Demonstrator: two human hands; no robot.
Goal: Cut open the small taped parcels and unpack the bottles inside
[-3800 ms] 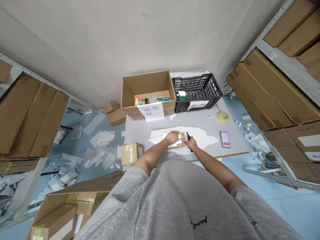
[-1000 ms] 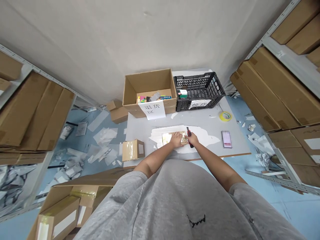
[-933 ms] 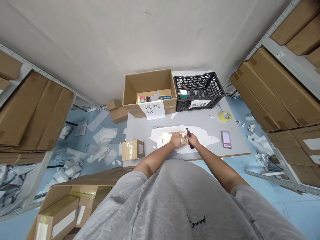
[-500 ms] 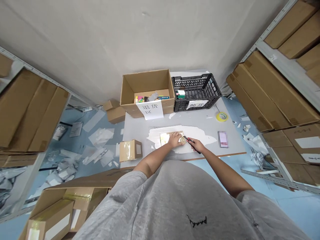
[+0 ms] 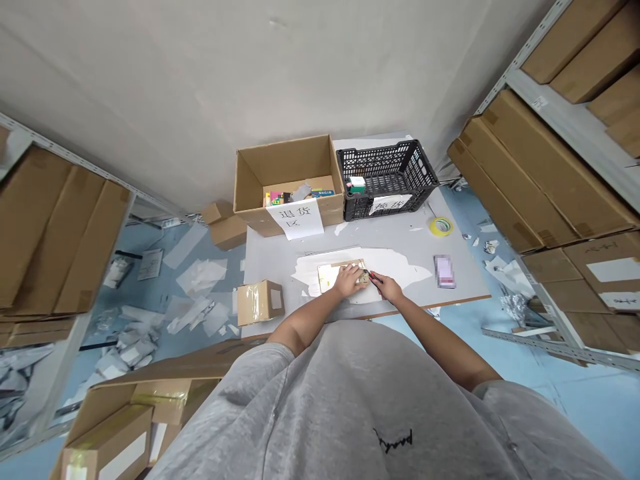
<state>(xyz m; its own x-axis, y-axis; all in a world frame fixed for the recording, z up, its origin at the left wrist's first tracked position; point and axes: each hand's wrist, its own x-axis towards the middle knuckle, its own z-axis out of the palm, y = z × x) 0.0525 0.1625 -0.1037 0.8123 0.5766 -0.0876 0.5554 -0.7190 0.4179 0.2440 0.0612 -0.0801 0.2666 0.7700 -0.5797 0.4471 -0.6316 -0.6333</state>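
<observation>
A small flat cardboard box (image 5: 327, 276) with a pale label lies on white paper (image 5: 390, 260) on the table. My left hand (image 5: 349, 280) is laid across its right part, fingers over the top and holding it down. In my right hand (image 5: 386, 287) is a box cutter (image 5: 374, 277), black with some red, its tip at the right end of the box. The fingers are closed round the cutter's handle, and the blade is too small to make out.
On the grey table (image 5: 280, 257) stand an open carton (image 5: 240, 193) with a paper sign, a black plastic crate (image 5: 350, 212), a taped carton (image 5: 253, 305), a yellow tape roll (image 5: 441, 227) and a phone-like object (image 5: 445, 271). Shelves with cartons (image 5: 565, 180) flank both sides. Paper scraps litter the floor.
The camera view has shifted slightly. My right hand and the box cutter have tilted a little, and the cutter's rear end no longer shows below the hand. My left hand stays on the box.
</observation>
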